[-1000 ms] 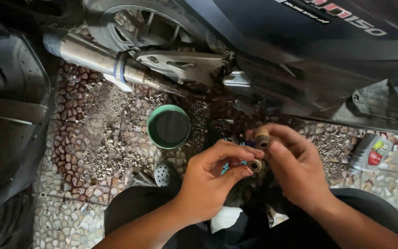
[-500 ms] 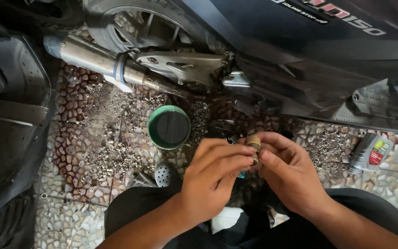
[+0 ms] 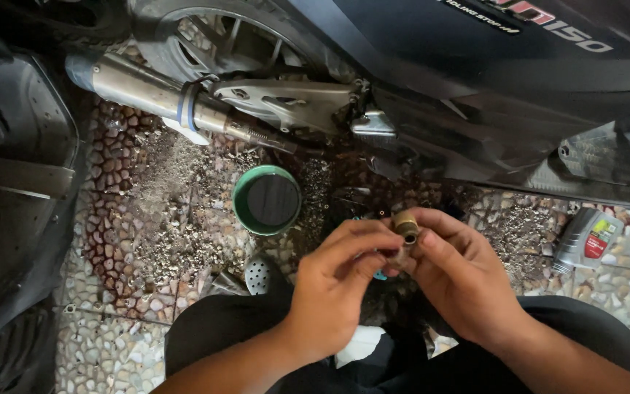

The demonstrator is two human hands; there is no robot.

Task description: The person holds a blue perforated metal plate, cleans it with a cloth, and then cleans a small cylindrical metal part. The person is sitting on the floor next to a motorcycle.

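My left hand (image 3: 337, 281) and my right hand (image 3: 461, 277) meet in front of me over my lap. Between their fingertips they pinch a small brass-coloured cylindrical part (image 3: 405, 225) with a dark bore. Both hands touch it, the right thumb and forefinger around its top end. A bit of teal-coloured thing shows under the fingers, mostly hidden. Just beyond the hands on the pebble floor stands a round green container (image 3: 266, 199) with dark liquid inside.
A dark blue scooter (image 3: 475, 80) stands ahead, with its silver exhaust pipe (image 3: 147, 91) and rear wheel (image 3: 205, 36) at the upper left. A grey oil bottle (image 3: 586, 239) lies at the right. Another dark vehicle body (image 3: 16, 182) fills the left edge. A small white perforated cap (image 3: 258, 275) lies near my knee.
My hands have closed together around the brass part and risen slightly; the left fingers now cover more of it than a second ago.
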